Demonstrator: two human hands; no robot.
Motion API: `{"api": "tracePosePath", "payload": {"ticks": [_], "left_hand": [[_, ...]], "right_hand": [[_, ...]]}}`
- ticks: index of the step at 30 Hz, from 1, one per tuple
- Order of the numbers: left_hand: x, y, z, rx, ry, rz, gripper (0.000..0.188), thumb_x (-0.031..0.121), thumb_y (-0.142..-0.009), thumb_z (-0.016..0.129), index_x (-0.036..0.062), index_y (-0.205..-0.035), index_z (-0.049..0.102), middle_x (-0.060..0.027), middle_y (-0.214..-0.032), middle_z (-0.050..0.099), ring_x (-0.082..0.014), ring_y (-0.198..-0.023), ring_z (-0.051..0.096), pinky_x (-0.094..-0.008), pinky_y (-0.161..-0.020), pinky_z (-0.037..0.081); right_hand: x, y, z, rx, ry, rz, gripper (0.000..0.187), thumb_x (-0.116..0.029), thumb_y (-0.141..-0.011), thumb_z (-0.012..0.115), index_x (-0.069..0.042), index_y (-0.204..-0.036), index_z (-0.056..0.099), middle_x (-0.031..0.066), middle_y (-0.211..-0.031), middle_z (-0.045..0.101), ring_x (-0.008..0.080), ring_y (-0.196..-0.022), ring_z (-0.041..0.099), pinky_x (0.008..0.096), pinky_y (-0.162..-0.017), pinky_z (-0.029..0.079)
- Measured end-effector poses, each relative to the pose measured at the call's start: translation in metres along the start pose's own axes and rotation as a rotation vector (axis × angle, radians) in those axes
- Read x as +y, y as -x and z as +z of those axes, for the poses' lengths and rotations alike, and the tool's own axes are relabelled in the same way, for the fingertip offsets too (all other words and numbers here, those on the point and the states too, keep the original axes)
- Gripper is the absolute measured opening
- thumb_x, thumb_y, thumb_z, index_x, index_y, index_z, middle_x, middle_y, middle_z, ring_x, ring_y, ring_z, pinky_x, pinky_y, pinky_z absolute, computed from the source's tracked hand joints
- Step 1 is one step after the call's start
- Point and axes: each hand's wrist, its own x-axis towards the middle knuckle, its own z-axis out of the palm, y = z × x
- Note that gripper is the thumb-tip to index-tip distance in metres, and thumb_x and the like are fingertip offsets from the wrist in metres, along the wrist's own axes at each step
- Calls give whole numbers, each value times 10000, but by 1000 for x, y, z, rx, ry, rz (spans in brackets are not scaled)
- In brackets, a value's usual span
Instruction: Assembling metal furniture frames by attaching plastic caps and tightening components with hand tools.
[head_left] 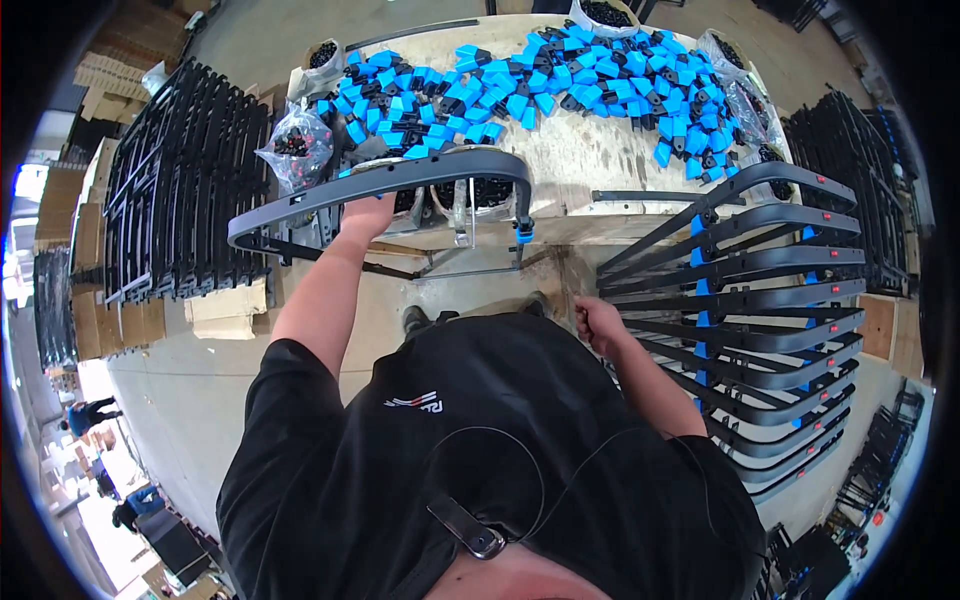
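A black rounded metal frame (385,180) stands before me at the table's near edge, with a small blue-and-black plastic piece (524,232) on its right side. My left hand (370,215) reaches up behind the frame's top bar, near an open bag of small black parts (405,200); its fingers are hidden there. Low on my right, my right hand (600,325) is closed, fingers curled; whatever it may hold cannot be made out. Beside it fans a row of similar black frames (780,295) with blue pieces between them and red marks on their bars.
Blue-and-black plastic pieces (600,70) lie heaped across the worktable (580,180). Bags of small parts (295,145) line its edges. Stacked black frames (185,185) stand at the left, more (850,170) at the far right. Cardboard (228,310) lies on the floor; people work at the far left.
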Motion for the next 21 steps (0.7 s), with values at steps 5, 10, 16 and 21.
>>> {"api": "tracePosePath", "payload": {"ticks": [5, 10, 16, 21], "left_hand": [[-22, -21, 4, -40, -39, 110, 645, 549, -961, 429, 97, -1410, 526, -202, -1425, 530, -373, -1330, 491, -443, -1120, 377], [-80, -43, 22, -60, 143, 101, 601, 519, -920, 499, 20, -1220, 648, -252, -1183, 678, -385, -1130, 637, -441, -959, 488], [-125, 85, -83, -134, 680, 517, 511, 207, -832, 697, -2, -1239, 471, -215, -949, 660, -398, -840, 679, -469, -742, 546], [-164, 112, -108, 123, 504, 1139, 345, 173, -818, 714, 56, -1100, 553, -160, -914, 636, -358, -742, 648, -439, -701, 543]], "right_hand": [[33, 0, 71, 99, 0, -26, 221, -244, -961, 573, -149, -775, 499, -31, -611, 417, 111, -481, 382, 282, -441, 297], [40, -8, 208, 53, -8, -141, 216, -250, -957, 631, -150, -812, 507, -33, -651, 432, 107, -516, 400, 273, -451, 294], [13, 14, 366, -393, -230, -273, 344, -463, -1004, 537, -122, -999, 579, -8, -780, 511, 151, -691, 503, 314, -632, 392], [-3, 46, 456, -449, -560, -263, 373, -444, -972, 552, -81, -993, 635, 72, -978, 673, 226, -946, 629, 391, -902, 494]]}}
